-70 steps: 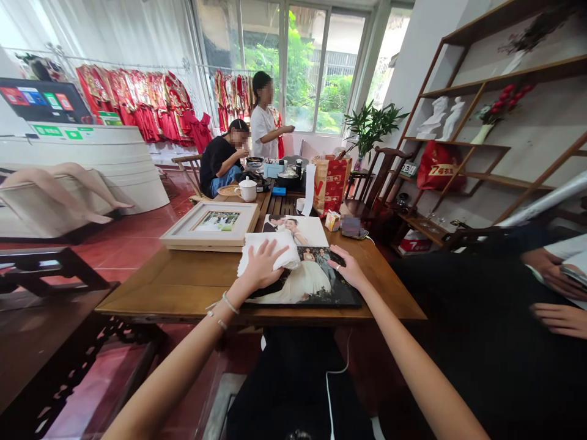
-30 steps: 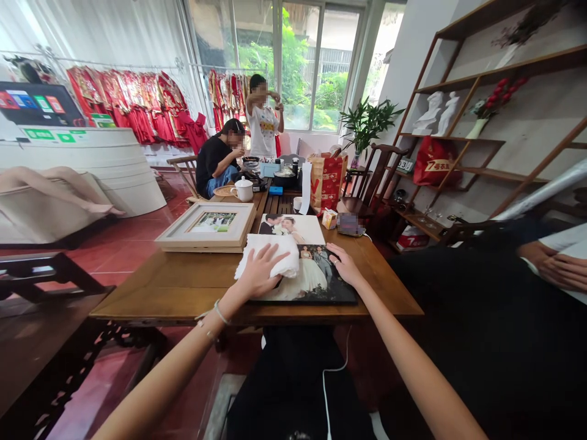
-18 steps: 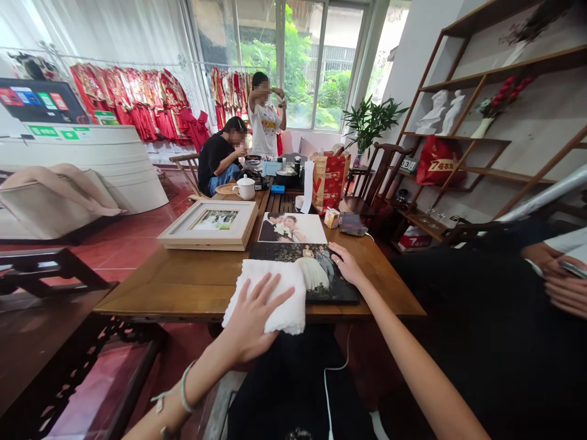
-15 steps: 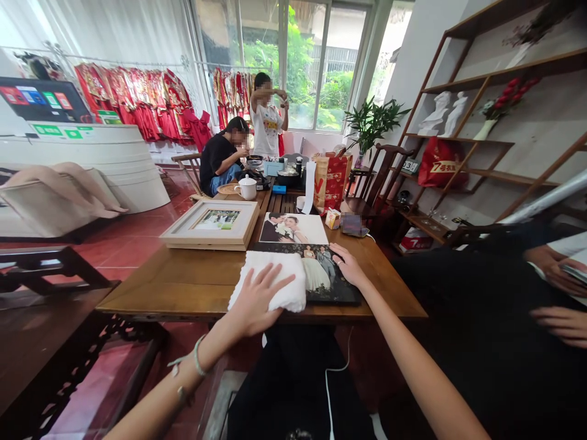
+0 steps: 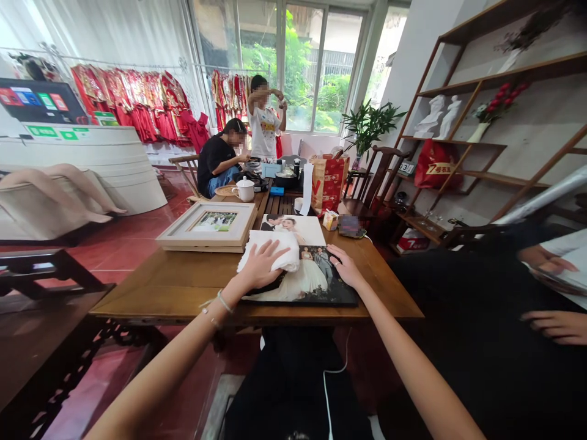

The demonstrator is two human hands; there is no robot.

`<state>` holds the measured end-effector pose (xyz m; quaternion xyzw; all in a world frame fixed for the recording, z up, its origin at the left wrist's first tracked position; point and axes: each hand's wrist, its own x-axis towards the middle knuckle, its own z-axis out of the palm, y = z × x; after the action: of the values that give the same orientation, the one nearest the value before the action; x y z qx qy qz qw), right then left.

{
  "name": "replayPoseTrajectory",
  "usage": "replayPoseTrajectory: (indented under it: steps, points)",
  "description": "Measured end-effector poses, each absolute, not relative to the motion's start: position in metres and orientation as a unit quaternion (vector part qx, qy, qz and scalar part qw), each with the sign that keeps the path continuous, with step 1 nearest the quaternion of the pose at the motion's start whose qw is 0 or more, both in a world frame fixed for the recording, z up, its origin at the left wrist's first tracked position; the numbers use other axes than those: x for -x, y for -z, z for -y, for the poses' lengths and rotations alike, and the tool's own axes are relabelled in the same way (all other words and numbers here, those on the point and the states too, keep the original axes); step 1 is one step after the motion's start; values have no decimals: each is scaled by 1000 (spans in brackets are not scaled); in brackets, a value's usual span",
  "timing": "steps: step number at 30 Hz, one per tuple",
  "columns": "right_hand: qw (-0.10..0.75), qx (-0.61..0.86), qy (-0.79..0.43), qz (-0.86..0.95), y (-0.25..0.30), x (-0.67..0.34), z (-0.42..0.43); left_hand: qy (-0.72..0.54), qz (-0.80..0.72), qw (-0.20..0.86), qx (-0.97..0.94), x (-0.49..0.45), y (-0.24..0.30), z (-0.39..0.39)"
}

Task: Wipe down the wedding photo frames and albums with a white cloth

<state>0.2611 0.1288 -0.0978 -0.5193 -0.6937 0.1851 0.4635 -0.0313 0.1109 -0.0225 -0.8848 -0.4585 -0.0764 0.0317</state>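
Observation:
My left hand (image 5: 263, 264) lies flat on a folded white towel (image 5: 288, 259), its fingers stretched out and apart. The towel rests over the upper left of a dark wedding photo panel (image 5: 316, 284), which shows a couple and a long white dress. At the panel's right edge my right hand (image 5: 345, 266) is open, fingertips touching the surface. Behind this panel lies a lighter wedding photo (image 5: 313, 230), partly covered by the towel. A pale wooden picture frame (image 5: 172, 239) with a small photo inside lies flat to the left.
The wooden table (image 5: 151, 293) also bears a white lidded cup (image 5: 244, 189), a red paper bag (image 5: 329, 183), a small box (image 5: 331, 220) and a blurred-out item (image 5: 351, 226). Two people are at the far end. Another person's hand (image 5: 554, 325) is at the right.
My left hand and the towel have moved away from me, up the dark panel, uncovering its lower left part. My right hand has stayed at the panel's right edge.

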Motion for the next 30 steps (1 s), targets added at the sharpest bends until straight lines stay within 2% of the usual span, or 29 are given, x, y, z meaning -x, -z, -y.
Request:
replayPoseTrajectory:
  steps: [10, 24, 30]
  points:
    - [465, 517, -194, 692, 98, -260, -128, 90, 384, -5, 919, 53, 24, -24]
    - [474, 515, -199, 686, 98, -261, -129, 68, 475, 28, 877, -22, 18, -126]
    - [463, 520, -197, 690, 96, -260, -127, 68, 450, 27, 890, -27, 23, -86]
